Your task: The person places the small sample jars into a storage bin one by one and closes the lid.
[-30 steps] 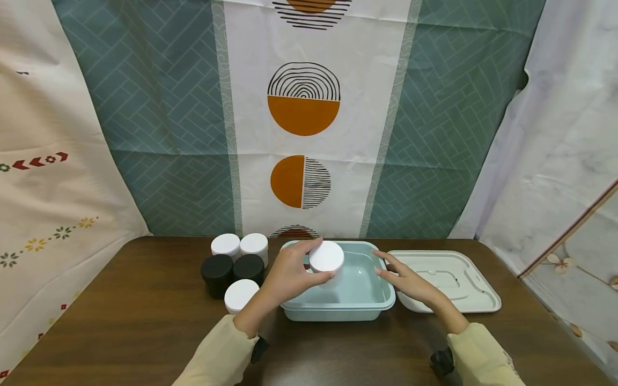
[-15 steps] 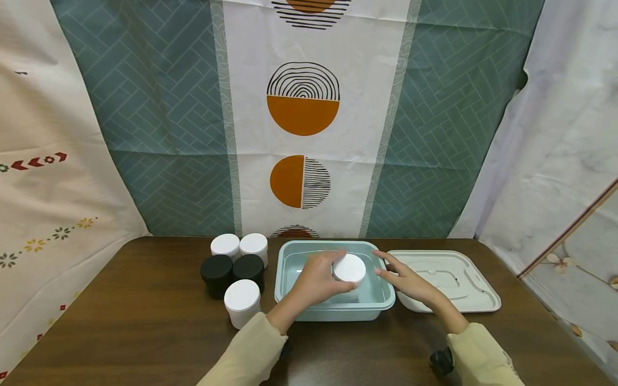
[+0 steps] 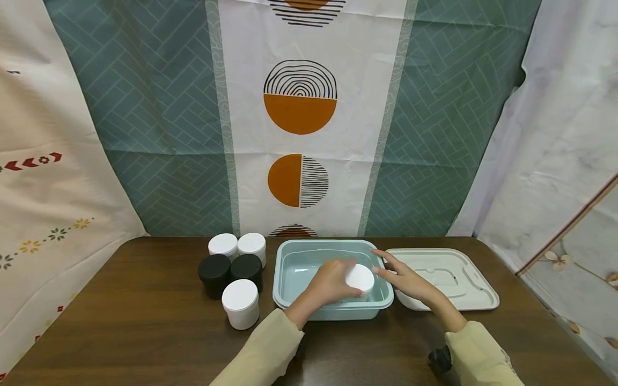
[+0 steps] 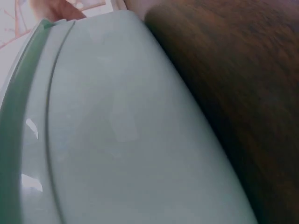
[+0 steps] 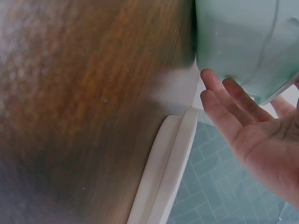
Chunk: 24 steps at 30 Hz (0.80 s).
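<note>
My left hand (image 3: 329, 283) grips a white-lidded jar (image 3: 361, 276) between thumb and fingers. That jar is low inside the pale blue-green plastic bin (image 3: 292, 306), towards its front right corner. Whether it touches the bin's floor is hidden. At the bin's right edge is my right hand (image 3: 404, 279), its thumb and fingertips at the rim. In the right wrist view that hand's fingers (image 5: 240, 100) reach loosely along the outside of the bin. The left wrist view shows mainly the bin's outer wall (image 4: 126, 116); the held jar is out of sight there.
Left of the bin stand two black-lidded jars (image 3: 214, 273) and several white ones, the nearest white jar (image 3: 241, 304) in front. A white lid (image 3: 449, 276) lies on the brown table (image 3: 145, 321) to the right, partly behind my right hand. Patterned cloth (image 3: 169, 107) hangs behind.
My left hand has carried the jar rightward and down into the bin's front right area. My right hand has stayed at the bin's right edge. The head view has shifted slightly.
</note>
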Motion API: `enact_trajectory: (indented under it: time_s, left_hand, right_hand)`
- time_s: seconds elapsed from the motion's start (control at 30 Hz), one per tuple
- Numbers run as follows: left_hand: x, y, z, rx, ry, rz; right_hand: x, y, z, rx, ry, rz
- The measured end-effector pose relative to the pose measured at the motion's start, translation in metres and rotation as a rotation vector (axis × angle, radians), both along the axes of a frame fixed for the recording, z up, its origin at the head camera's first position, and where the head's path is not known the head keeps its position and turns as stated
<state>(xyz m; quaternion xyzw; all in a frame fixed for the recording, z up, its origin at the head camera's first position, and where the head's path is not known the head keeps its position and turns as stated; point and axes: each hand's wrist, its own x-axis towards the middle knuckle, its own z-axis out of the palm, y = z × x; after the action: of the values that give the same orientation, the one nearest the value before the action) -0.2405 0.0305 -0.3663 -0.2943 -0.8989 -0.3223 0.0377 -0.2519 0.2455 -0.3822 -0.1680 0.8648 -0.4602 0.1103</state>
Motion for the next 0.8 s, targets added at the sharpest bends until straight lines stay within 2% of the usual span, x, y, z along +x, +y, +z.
enact_trajectory:
  time_s: [0.2,0.4,0.67,0.8]
  left_hand:
    - [-0.0003,0.0014,0.002,-0.039,-0.043,-0.018]
    - [0.0021,0.0019,0.0054,-0.013,-0.087,-0.053]
    - [0.003,-0.0014,0.0048,-0.025,-0.092,-0.101]
    - [0.0037,-0.0056,0.0053,-0.028,-0.139,-0.124]
  right_hand:
    - [0.0003,0.0001,0.0015,-0.024,0.011,0.033]
    - [0.0011,-0.0003,0.0024,-0.022,0.001,0.028]
    - [0.0007,-0.0003,0.0009,-0.011,-0.002,0.024]
    - [0.001,-0.0001,0.0014,-0.013,0.001,0.026]
